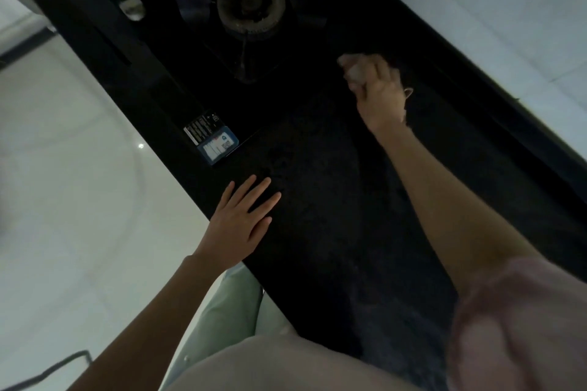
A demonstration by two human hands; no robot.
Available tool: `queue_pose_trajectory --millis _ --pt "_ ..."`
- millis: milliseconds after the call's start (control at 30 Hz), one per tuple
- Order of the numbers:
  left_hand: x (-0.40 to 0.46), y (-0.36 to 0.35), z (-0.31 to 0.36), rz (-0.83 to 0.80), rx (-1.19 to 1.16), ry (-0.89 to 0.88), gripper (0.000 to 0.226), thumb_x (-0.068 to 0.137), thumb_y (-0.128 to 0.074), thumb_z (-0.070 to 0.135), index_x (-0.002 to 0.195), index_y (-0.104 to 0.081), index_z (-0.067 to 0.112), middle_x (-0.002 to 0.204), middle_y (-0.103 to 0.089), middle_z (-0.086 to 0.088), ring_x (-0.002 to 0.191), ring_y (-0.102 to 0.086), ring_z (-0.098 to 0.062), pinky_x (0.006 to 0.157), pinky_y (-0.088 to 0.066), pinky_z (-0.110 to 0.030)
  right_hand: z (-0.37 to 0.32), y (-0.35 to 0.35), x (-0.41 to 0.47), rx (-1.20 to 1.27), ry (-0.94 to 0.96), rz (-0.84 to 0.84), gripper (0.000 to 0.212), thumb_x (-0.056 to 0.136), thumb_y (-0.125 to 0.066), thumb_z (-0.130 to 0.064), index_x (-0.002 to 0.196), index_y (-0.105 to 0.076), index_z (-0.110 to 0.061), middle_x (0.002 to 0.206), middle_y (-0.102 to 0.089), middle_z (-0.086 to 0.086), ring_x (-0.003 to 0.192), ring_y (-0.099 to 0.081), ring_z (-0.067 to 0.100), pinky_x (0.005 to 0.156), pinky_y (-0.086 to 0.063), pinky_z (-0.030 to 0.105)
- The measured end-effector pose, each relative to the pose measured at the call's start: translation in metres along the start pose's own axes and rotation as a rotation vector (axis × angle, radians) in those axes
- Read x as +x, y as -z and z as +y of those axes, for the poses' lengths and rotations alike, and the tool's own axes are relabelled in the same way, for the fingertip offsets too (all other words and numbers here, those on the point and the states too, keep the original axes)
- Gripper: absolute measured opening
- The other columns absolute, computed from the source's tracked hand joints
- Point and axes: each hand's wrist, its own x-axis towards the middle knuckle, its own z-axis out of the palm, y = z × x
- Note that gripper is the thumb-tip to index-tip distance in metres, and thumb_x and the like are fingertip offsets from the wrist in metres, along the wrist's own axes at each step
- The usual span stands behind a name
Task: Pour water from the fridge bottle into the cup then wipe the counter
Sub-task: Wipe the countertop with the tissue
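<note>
Your fingers (pixel 368 73) on the right hand (pixel 379 95) close around a bunched cloth (pixel 355 71), pressing it to the dark tabletop (pixel 317 232) just beside the burner (pixel 251 8), likely mid-wipe. Your left hand (pixel 238 225) lies flat and open near the edge, probably bracing you.

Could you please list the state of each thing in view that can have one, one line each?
Left hand: open, flat on the counter edge.
Right hand: closed around a bunched cloth, blurred.
Cloth: crumpled, held on the counter.
Counter: dark, bare in the middle, wetness cannot be told.
Gas burner: no flame visible.
Knobs: setting cannot be told.
</note>
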Motion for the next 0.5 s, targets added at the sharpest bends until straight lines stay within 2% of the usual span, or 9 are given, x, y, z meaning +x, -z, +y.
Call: queue_pose_trajectory --millis 100,200,333,500 --pt "-0.001 -0.001 -0.001 0.003 -0.006 -0.007 0.047 0.099 -0.031 0.039 0.142 -0.046 0.026 0.154 -0.036 -0.004 0.146 -0.024 -0.028 0.116 -0.022 -0.054 -0.037 -0.004 -0.075 0.069 0.177 -0.042 0.045 0.092 -0.051 -0.025 0.135 -0.05 -0.013 0.132 -0.054 0.015 0.107 -0.053 0.037 0.091 -0.046 0.046" --pt "-0.002 -0.001 -0.003 -0.001 0.003 -0.013 0.048 0.099 -0.031 0.039 0.143 -0.044 0.026 0.154 -0.035 -0.005 0.146 -0.022 -0.028 0.116 -0.021 -0.054 -0.053 -0.006 -0.117 0.122 0.254 -0.037 0.042 0.094 -0.05 -0.028 0.134 -0.052 -0.013 0.128 -0.057 0.011 0.11 -0.054 0.031 0.089 -0.049 0.044" --pt "-0.002 0.001 -0.004 0.002 0.004 -0.018 0.048 0.099 -0.031 0.038 0.144 -0.043 0.025 0.155 -0.035 -0.005 0.146 -0.022 -0.028 0.116 -0.021 -0.054 -0.034 -0.008 -0.069 0.1 0.217 -0.022 0.044 0.092 -0.053 -0.029 0.133 -0.053 -0.014 0.129 -0.057 0.013 0.103 -0.055 0.037 0.084 -0.05 0.047" --pt "-0.003 -0.002 -0.003 0.001 0.029 -0.014 0.049 0.099 -0.03 0.039 0.145 -0.041 0.027 0.156 -0.032 -0.004 0.147 -0.019 -0.027 0.118 -0.018 -0.052 0.014 -0.002 0.042 -0.025 -0.051 -0.055 0.045 0.092 -0.051 -0.025 0.137 -0.046 -0.018 0.138 -0.047 0.011 0.113 -0.047 0.04 0.091 -0.044 0.046"
